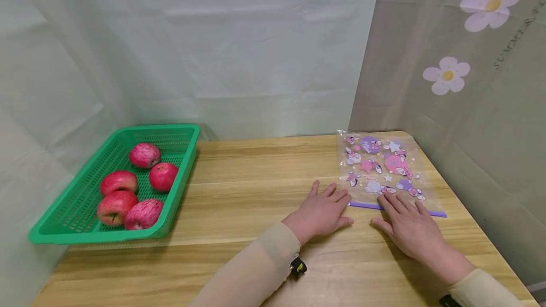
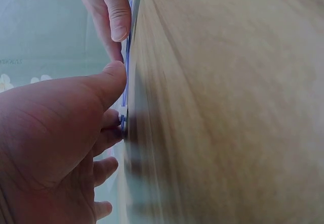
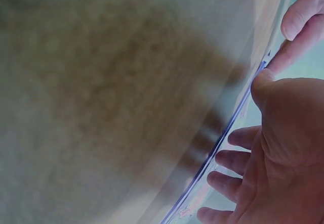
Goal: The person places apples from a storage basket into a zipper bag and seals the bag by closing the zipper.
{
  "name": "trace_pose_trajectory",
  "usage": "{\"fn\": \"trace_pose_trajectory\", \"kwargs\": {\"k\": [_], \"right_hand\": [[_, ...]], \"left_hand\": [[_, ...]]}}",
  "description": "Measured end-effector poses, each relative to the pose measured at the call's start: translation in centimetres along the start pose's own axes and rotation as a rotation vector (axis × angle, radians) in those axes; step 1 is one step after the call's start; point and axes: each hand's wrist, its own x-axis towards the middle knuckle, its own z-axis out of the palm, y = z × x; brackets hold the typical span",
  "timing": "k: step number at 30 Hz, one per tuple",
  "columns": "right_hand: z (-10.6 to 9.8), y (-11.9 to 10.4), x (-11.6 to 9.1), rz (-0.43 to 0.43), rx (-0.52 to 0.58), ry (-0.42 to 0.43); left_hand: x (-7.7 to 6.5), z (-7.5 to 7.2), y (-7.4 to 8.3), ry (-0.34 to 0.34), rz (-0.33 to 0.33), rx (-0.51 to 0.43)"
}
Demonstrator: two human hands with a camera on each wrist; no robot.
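Note:
A clear zip bag (image 1: 384,160) printed with pink and purple cartoon figures lies flat on the table, its purple zip strip (image 1: 437,213) towards me. My left hand (image 1: 320,212) lies palm down with fingers spread, its fingertips at the strip's left end. In the left wrist view a small pale slider (image 2: 123,112) shows beside the index finger. My right hand (image 1: 411,226) has its extended fingers over the strip and the bag's lower edge, the thumb out to the left. Neither hand's fingers curl round anything.
At the left of the wooden table (image 1: 256,169) stands a green plastic basket (image 1: 51,238) holding several red apples (image 1: 145,155). A pale curtain (image 1: 256,51) hangs behind the table, and a grey one with flowers (image 1: 477,146) borders the right side.

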Motion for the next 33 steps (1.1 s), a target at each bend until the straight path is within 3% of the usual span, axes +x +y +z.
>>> {"fn": "trace_pose_trajectory", "kwargs": {"k": [17,33], "right_hand": [[0.1,-0.6,0.2,-0.014,0.014,-0.015],[-0.2,-2.1,0.9,-0.078,0.018,-0.012]], "left_hand": [[-0.7,0.0,-0.6,-0.007,-0.013,-0.004],[-2.6,-0.3,-1.9,-0.006,-0.033,0.015]]}}
